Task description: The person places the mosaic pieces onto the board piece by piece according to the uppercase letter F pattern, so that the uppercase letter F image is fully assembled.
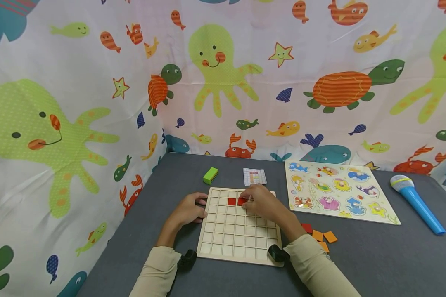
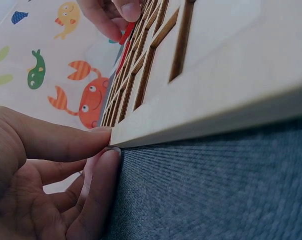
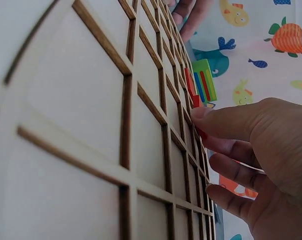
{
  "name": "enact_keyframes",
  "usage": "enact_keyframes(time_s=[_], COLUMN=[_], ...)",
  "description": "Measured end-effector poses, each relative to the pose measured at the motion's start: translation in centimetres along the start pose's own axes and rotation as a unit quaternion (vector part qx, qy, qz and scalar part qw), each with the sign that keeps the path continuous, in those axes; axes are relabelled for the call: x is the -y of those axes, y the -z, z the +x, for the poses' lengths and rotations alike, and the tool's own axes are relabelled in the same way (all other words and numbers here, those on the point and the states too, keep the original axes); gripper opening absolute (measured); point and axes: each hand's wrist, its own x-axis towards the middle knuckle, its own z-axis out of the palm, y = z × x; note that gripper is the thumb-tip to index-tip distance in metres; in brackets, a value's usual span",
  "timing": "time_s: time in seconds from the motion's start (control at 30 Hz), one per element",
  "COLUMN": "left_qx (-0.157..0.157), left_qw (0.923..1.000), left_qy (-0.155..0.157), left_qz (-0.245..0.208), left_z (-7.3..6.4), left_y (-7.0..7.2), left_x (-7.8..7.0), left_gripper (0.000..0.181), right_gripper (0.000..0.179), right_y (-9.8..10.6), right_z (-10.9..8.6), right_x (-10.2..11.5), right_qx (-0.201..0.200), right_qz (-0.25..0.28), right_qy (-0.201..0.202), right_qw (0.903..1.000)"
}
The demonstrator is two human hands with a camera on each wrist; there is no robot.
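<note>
In the head view the wooden grid board (image 1: 234,239) lies lower centre, in the left wrist view my left hand's (image 2: 33,200) bent fingers touch its edge, whether gripping I cannot tell, and right of centre in the right wrist view my right hand (image 3: 278,155) pinches a red tile (image 3: 202,133).

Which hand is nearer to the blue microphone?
Right. The right hand is across the sea-animal puzzle from the microphone; the left hand is farther, at the left edge of the wooden grid.

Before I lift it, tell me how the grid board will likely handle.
The grid board is probably stiff: it looks wooden and flat. Its thin edge suggests it's light for its size. If tilted, a red tile might slip from its shallow cell.
</note>
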Motion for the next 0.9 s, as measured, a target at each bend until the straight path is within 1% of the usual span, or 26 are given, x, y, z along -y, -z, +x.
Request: enact_keyframes(time_s=[0.27, 0.53, 0.9], left_qx=[-0.003, -0.002, -0.005], left_qw=[1.0000, 1.0000, 1.0000], left_qy=[-0.003, -0.001, -0.002], left_qz=[-0.001, 0.002, 0.000], left_z=[0.03, -0.07, -0.09], left_y=[-0.05, -0.03, -0.15], left_x=[0.00, -0.08, -0.17], left_gripper=[0.063, 0.063, 0.062], right_gripper=[0.025, 0.027, 0.031], right_y=[-0.07, -0.01, 0.58], right_z=[0.14, 0.07, -0.64], right_x=[0.03, 0.03, -0.11], right_qx=[0.003, 0.004, 0.006], right_qz=[0.009, 0.012, 0.062], right_qy=[-0.009, -0.001, 0.017], right_qw=[0.9999, 0.9999, 0.9979])
